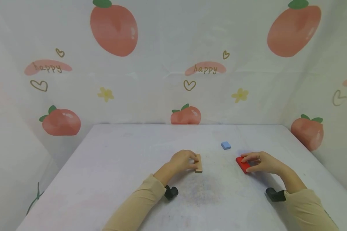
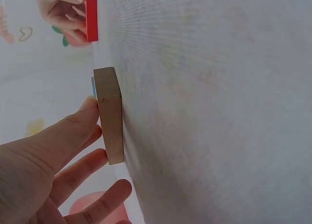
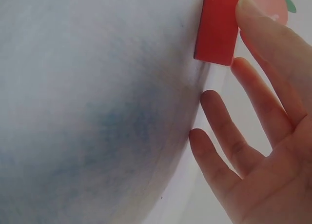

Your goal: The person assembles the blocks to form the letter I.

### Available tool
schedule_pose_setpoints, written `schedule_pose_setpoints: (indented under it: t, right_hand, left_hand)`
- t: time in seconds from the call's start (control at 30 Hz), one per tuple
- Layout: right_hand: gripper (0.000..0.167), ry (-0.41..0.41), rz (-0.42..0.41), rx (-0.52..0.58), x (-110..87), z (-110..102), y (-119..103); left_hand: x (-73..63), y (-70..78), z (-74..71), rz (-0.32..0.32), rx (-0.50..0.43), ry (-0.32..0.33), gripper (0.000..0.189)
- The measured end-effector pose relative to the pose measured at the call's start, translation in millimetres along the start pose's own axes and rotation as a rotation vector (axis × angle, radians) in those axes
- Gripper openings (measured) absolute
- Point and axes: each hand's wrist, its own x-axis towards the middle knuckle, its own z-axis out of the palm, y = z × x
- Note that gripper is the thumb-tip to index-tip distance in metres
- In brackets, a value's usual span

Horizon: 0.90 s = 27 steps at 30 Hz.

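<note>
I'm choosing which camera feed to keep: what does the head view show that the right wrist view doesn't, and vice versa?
Only the head view: the left hand on the wooden block, the blue block, both sleeves.
Only the right wrist view: the palm side of the right hand, its lower fingers clear of the red block.
Both: the red block, right hand, table and peach print.

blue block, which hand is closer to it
Right. In the head view, the right hand, at the red block, is just right of and below the blue block; the left hand, at the tan block, is farther off, left and below.
</note>
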Motion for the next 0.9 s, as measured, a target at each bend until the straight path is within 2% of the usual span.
schedule_pose_setpoints:
  t: [0.17,0.43,0.9]
  right_hand:
    - [0.04,0.009,0.009,-0.008,-1.9,-3.6,-0.8]
    - [0.064,-0.02,0.103,-0.006,-2.7,-6.5,0.7]
    - [0.063,-0.041,0.067,-0.04,-0.1,-3.0,2.0]
  left_hand:
    - [0.9,-0.3,0.0,0.002,0.001,-0.002,0.029]
    - [1.1,-0.3,-0.1,0.001,-0.008,-0.005,0.029]
    - [-0.5,0.9,-0.7,0.005,-0.007,-0.008,0.03]
